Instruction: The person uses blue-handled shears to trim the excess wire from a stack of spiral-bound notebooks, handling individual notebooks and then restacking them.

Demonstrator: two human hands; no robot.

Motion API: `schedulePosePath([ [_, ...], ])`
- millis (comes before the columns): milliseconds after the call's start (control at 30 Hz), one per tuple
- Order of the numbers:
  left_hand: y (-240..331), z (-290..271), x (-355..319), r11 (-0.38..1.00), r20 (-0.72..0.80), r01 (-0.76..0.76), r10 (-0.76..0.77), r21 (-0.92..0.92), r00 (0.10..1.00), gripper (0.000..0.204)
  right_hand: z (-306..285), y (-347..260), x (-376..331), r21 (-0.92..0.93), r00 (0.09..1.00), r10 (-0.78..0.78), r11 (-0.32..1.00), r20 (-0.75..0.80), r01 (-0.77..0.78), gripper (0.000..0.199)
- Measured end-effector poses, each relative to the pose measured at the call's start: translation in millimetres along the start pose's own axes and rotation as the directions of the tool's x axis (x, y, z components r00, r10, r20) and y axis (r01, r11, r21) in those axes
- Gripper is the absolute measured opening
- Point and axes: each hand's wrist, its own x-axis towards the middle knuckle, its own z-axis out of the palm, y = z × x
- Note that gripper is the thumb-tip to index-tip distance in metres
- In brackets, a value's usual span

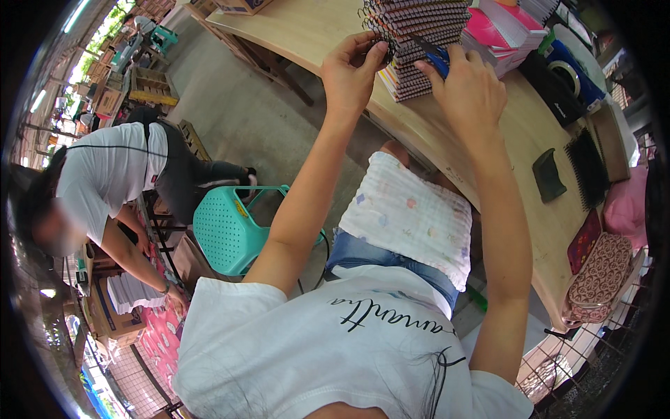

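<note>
Near the table's far edge, my left hand [352, 75] pinches a black wire coil [389, 50] between thumb and fingers. My right hand [476, 89] is closed around blue-handled pliers [440, 61], their dark jaws pointing left toward the coil. Just beyond both hands rises a tall stack of spiral-bound notebooks [422, 24], bound edges facing me. Whether the coil belongs to one of these notebooks, I cannot tell. A patterned white cloth [415, 209] lies over my lap.
Pink-covered notebooks [499, 35] stand right of the stack. A black comb-like piece [586, 167], a dark curved piece [549, 174] and a patterned pouch [600, 279] lie along the right side of the wooden table [516, 167]. At left, a person [115, 160] bends beside a green stool [230, 227].
</note>
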Motion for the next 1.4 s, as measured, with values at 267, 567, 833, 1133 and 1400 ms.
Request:
schedulePosePath([
  [267,8.9,2.1,5.5,0.999,0.008,0.041,-0.041,0.025,0.999,0.029,-2.1,-4.4,13.0,0.068,0.986,0.018,0.997,0.164,-0.03,0.044],
  [567,6.6,-3.0,10.9,0.999,-0.002,0.025,-0.025,0.047,1.0,0.028,-10.7,-2.4,8.9,-0.001,1.0,-0.02,1.0,0.013,0.02,0.048],
  [833,8.9,-1.7,17.4,0.997,-0.016,-0.037,0.038,0.069,0.999,0.028,-8.6,-9.1,23.6,0.058,0.971,0.025,0.998,0.238,-0.04,0.051],
  [1133,6.8,-7.8,19.7,0.987,-0.012,-0.082,0.085,0.136,0.996,0.028,-14.5,-13.0,14.0,0.02,0.997,-0.068,0.997,-0.038,0.069,0.045],
  [1400,11.7,-10.6,21.9,0.976,-0.041,-0.105,0.115,0.193,0.992,0.026,-16.2,-21.8,19.6,-0.02,0.996,-0.079,0.997,-0.049,0.078,0.052],
])
